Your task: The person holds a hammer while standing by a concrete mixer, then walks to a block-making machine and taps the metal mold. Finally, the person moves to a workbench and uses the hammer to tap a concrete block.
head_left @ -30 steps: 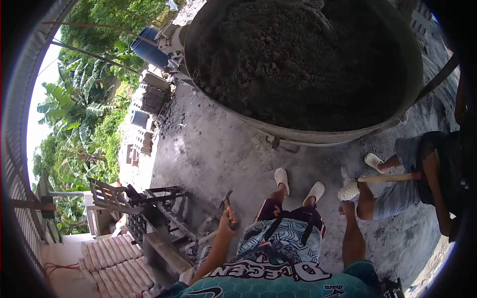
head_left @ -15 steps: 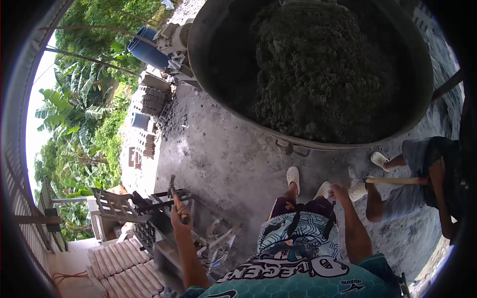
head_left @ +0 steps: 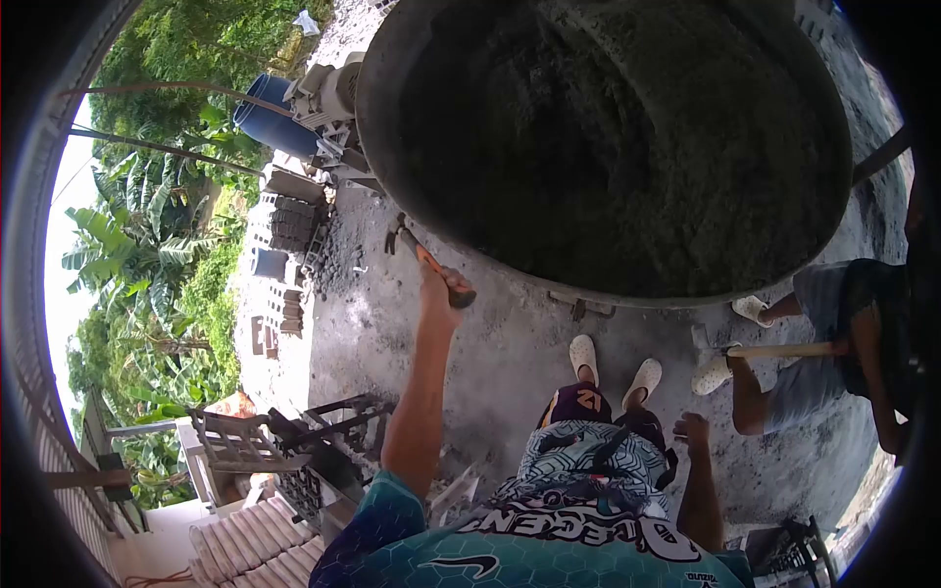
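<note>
My left hand is wrapped round the handle of a hammer, held out near the rim of a large round drum. The hammer's head points up and away, beside the drum's lower left edge. Inside the drum lies a dark grey, crumbly mix. My right hand hangs low beside my right thigh with its fingers curled; whether anything is in them cannot be made out.
At the right stands another person by a long wooden-handled tool. A black metal machine is at lower left. Stacked blocks and a blue barrel stand at upper left.
My left hand has moved up and right with the hammer, toward the drum. My right hand has dropped lower. The mix in the drum has shifted shape.
</note>
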Tool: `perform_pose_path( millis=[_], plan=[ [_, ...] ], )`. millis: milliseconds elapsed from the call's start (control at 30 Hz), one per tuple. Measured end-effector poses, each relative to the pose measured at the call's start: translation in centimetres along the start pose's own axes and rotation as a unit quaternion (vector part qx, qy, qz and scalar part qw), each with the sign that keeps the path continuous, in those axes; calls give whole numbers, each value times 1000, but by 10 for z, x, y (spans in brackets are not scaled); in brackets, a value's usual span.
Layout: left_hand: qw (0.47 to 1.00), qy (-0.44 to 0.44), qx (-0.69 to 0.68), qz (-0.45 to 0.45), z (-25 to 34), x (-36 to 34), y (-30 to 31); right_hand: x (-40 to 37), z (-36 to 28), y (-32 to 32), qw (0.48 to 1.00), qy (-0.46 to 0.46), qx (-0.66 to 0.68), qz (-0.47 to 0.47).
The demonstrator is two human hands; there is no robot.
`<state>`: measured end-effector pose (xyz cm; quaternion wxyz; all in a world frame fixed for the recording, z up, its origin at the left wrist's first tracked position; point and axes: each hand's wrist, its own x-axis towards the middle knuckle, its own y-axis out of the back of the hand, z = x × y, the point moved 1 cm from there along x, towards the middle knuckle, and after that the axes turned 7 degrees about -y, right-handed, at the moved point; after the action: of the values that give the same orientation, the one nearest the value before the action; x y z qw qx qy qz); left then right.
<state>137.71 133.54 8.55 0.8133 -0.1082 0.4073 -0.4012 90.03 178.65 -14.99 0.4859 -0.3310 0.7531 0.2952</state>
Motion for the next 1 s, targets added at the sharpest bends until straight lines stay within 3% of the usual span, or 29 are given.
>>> perform_pose_path(
  millis=[33,67,133,200,233,300,367,400,433,467,500,600,633,667,733,800,833,867,900,933,1000],
  plan=[
    [993,100,0,-65,0,-13,14,0,-7,-13,999,-20,-30,-5],
    [987,130,46,-88,16,-28,41,-12,4,-13,996,-58,-73,-9],
    [975,98,194,-38,47,-60,86,18,0,-26,996,-38,-73,-23],
    [988,109,105,-23,94,-88,141,12,-2,-28,989,-45,-136,-25],
    [990,139,-14,-18,123,-97,169,8,-10,-30,990,-45,-135,-25],
    [994,71,-63,52,186,-122,211,5,-21,-25,992,-35,-106,-54],
    [983,-146,-55,102,237,-136,229,11,-11,-7,995,-50,-81,-38],
    [967,-236,-23,98,277,-113,272,9,-6,4,996,-64,-66,-1],
    [942,-323,9,94,293,-99,274,2,-2,11,995,-80,-50,37],
    [879,-379,52,283,301,-77,276,-7,6,18,995,-79,-48,39],
    [778,-419,92,458,297,-54,235,-22,10,22,997,-59,-15,51],
    [722,-360,23,590,272,59,166,-43,28,21,996,-32,32,73],
    [781,-264,35,564,237,101,122,-48,34,17,995,-28,42,82],
    [876,-270,38,399,174,114,56,-52,39,10,995,-29,51,81],
    [967,-232,84,65,78,82,-7,-62,45,-5,998,-40,11,57],
    [992,84,59,-74,46,59,-31,-45,56,-20,999,-14,-45,8],
    [984,111,103,-95,82,55,8,-55,54,-12,998,-21,-59,8],
    [965,82,234,-81,106,36,40,-53,40,-24,1000,-22,-15,-5],
    [960,92,251,-85,128,19,67,-50,32,-39,999,-27,35,-16],
    [954,107,268,-79,150,-6,103,-45,26,-37,999,-32,-3,-21],
    [961,81,262,15,196,-52,142,-39,10,-36,999,-19,-32,-9]
  ],
)
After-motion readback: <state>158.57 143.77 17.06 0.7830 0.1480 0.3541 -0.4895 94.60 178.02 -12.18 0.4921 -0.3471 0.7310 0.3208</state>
